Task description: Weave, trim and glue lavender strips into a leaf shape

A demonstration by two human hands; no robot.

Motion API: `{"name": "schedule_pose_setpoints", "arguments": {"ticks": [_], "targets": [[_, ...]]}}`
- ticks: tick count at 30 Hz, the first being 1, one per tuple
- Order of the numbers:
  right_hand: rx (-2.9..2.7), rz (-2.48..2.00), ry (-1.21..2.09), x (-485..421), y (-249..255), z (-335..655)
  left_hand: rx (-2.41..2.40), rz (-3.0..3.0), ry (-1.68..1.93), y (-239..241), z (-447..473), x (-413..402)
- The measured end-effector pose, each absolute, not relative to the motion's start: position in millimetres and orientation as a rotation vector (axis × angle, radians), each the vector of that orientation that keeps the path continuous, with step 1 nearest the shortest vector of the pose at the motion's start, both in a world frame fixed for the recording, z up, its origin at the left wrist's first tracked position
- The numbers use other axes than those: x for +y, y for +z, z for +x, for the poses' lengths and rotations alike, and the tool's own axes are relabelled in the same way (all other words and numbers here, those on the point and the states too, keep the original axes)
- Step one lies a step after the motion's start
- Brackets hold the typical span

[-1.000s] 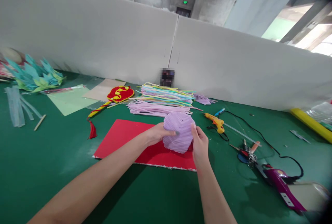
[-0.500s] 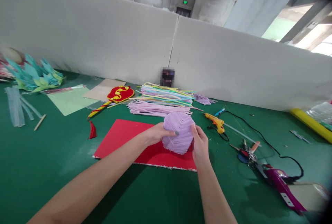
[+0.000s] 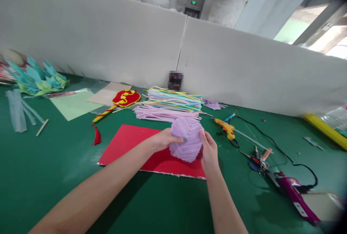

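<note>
A rounded lilac panel [image 3: 186, 142], made of rows of pipe cleaners meeting in a V pattern, is held up between my two hands. My left hand [image 3: 165, 139] grips its left edge, the thumb lying across the front. On the right edge, my right hand [image 3: 208, 149] pinches the panel between thumb and fingers; some fingertips are hidden behind it. Below is a red board [image 3: 130, 142] with a rough white edge. Just beyond lie lilac pipe cleaners [image 3: 165, 112] and a pile of mixed pastel pipe cleaners [image 3: 173, 100].
To the right are a yellow glue gun [image 3: 226, 127] with a glue stick, keys [image 3: 262, 165] and a purple power strip [image 3: 296, 196] with a black cord. On the left lie a red-and-yellow fan [image 3: 126, 98], green paper [image 3: 72, 104] and teal folded pieces [image 3: 35, 77]. A white partition [image 3: 108, 39] stands behind.
My hands and the lilac panel stay almost in the same place. The view has shifted very slightly.
</note>
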State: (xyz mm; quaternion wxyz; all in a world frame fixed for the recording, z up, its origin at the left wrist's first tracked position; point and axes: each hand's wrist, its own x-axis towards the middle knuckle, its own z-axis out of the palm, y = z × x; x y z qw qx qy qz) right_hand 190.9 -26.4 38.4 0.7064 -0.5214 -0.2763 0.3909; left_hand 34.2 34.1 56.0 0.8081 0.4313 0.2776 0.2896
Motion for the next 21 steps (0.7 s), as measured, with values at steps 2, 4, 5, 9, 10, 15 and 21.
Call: {"name": "schedule_pose_setpoints", "arguments": {"ticks": [2, 4, 5, 9, 10, 15, 21], "targets": [[-0.634, -1.158, 0.859, -26.7, 38.4, 190.8, 0.612, 0.931, 0.632, 56.4, 34.0, 34.4], [-0.665, -1.162, 0.846, -27.3, 38.8, 190.3, 0.629, 0.943, 0.647, 56.5, 33.8, 34.5], [-0.682, -1.164, 0.840, -27.7, 39.1, 190.0, 0.636, 0.946, 0.652, 56.5, 33.8, 34.3], [-0.730, -1.163, 0.837, -28.6, 39.5, 189.4, 0.645, 0.912, 0.657, 57.3, 34.5, 33.0], [-0.742, -1.168, 0.836, -28.8, 39.4, 189.4, 0.649, 0.896, 0.664, 57.6, 34.8, 32.6], [-0.778, -1.224, 0.808, -29.7, 38.9, 189.6, 0.710, 0.824, 0.713, 58.1, 37.2, 31.1], [-0.638, -1.125, 0.946, -29.7, 41.9, 187.1, 0.724, 0.765, 0.680, 58.1, 37.9, 30.2]]}}
